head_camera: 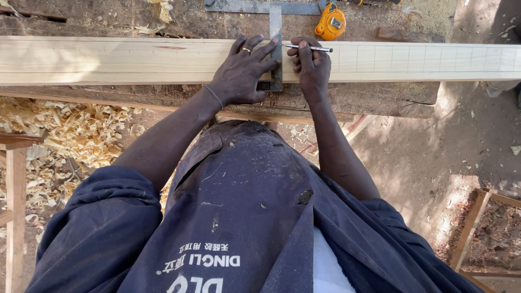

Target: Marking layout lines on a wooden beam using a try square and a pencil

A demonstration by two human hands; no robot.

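Pale plank (108, 59) on our bench (380, 100) carries ruled cross-lines along its right stretch while the left stretch remains bare, our left hand (241, 73) pressing the square (275, 32) flat, our right hand (312, 68) gripping the pen (308, 48) beside its blade.

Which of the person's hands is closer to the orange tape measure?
Right. The right hand, holding a pen, sits just below the orange tape measure. The left hand presses the metal square further left.
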